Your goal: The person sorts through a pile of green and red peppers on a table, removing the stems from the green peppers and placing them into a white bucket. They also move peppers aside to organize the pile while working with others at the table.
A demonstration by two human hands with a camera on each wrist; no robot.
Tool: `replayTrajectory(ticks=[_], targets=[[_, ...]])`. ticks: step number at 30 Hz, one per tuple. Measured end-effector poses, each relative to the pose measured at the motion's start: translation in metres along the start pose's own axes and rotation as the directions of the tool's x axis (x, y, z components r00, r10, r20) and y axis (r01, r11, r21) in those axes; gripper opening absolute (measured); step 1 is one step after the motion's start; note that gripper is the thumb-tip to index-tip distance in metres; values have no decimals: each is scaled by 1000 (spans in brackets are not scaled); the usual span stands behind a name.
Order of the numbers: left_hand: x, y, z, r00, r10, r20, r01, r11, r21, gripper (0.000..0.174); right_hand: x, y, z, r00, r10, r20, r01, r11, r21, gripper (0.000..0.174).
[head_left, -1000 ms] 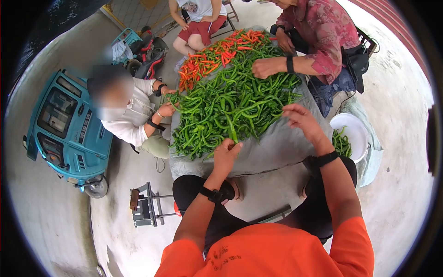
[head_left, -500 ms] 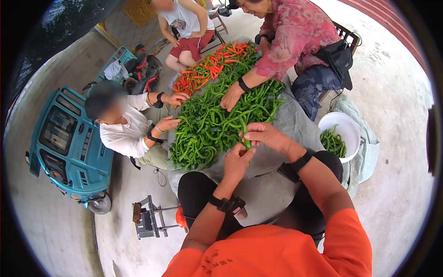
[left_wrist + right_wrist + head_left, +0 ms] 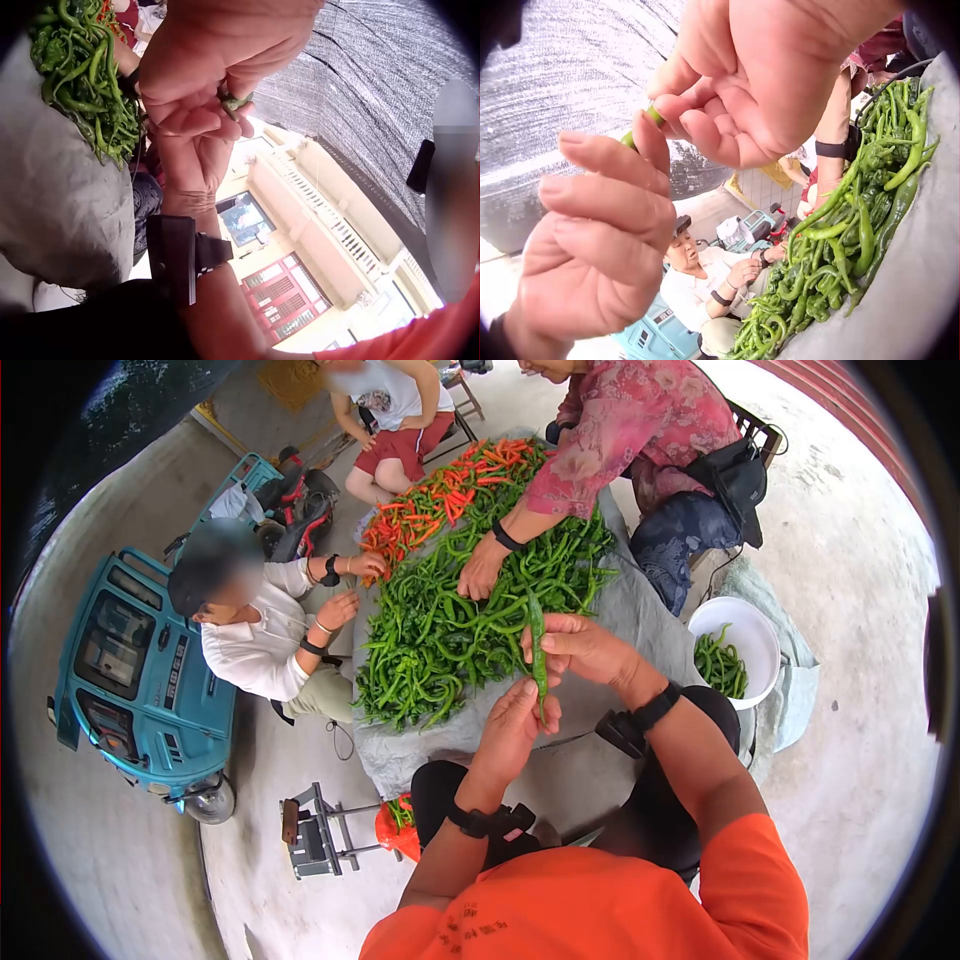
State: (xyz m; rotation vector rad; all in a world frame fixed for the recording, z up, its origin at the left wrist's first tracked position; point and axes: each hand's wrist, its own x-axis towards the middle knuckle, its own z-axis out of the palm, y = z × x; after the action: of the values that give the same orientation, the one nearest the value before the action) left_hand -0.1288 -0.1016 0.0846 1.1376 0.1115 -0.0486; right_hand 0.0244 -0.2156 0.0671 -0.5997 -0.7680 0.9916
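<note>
A long green chili pepper [image 3: 537, 635] stands nearly upright in the head view, in front of the pile of green peppers [image 3: 420, 630]. My left hand [image 3: 508, 728] grips its lower end. Higher up, my right hand [image 3: 592, 652] pinches it between thumb and fingers. In the left wrist view only a short green end [image 3: 234, 103] shows among the fingers. The right wrist view has a bit of the pepper [image 3: 628, 140] between both hands' fingertips, the rest hidden by fingers.
Red peppers [image 3: 405, 530] lie at the pile's far side on the grey sheet [image 3: 625, 600]. A white bucket [image 3: 765, 650] with green peppers stands at right. One person's hand [image 3: 480, 572] reaches into the pile; another person sits left. A red bag [image 3: 395, 835] hangs beside a small rack [image 3: 318, 830].
My right hand came in from the right and took hold of the pepper beside my left. Both hands then drew it slightly nearer. The person opposite reached further into the pile.
</note>
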Motion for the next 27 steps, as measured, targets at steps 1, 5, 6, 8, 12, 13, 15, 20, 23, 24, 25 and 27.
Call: replayTrajectory(ticks=[1,5,6,8,12,13,15,20,23,24,25,27], targets=[[0,-3,-3,1000,7,-3,-7,999,-36,34,-1,1,4,998,27,-62,-28,999,-24,28],[2,-13,-8,994,23,-105,-32,996,-82,30,-3,1,13,969,79,-236,-125,974,-187,27],[4,-15,-7,986,20,-163,-24,999,-23,29,-3,2,12,961,81,-263,-146,960,-240,27],[8,-19,-4,958,27,-287,-1,996,91,27,-4,12,3,928,78,-364,-218,908,-359,27],[15,-39,-5,945,44,-324,32,974,225,25,-12,18,3,875,54,-482,-309,828,-468,31],[15,-42,-5,944,44,-326,45,965,260,24,-15,18,3,871,53,-488,-319,816,-482,31],[18,-49,-3,951,18,-308,76,953,292,23,-21,18,0,861,51,-505,-342,793,-503,32],[17,-63,-4,981,-20,-194,98,910,402,26,-38,4,-13,805,-26,-593,-270,874,-404,33],[11,-77,-32,965,80,-249,94,784,613,27,-59,-15,-43,684,-130,-717,14,986,-165,33],[8,-76,-42,930,122,-346,125,780,614,27,-67,-23,-54,629,-164,-760,129,986,-105,34],[3,-73,-54,885,165,-436,157,775,612,28,-77,-31,-65,567,-189,-802,248,967,-53,35],[-8,-77,-89,762,231,-605,170,830,532,27,-103,-43,-99,485,-248,-839,475,880,14,40]])
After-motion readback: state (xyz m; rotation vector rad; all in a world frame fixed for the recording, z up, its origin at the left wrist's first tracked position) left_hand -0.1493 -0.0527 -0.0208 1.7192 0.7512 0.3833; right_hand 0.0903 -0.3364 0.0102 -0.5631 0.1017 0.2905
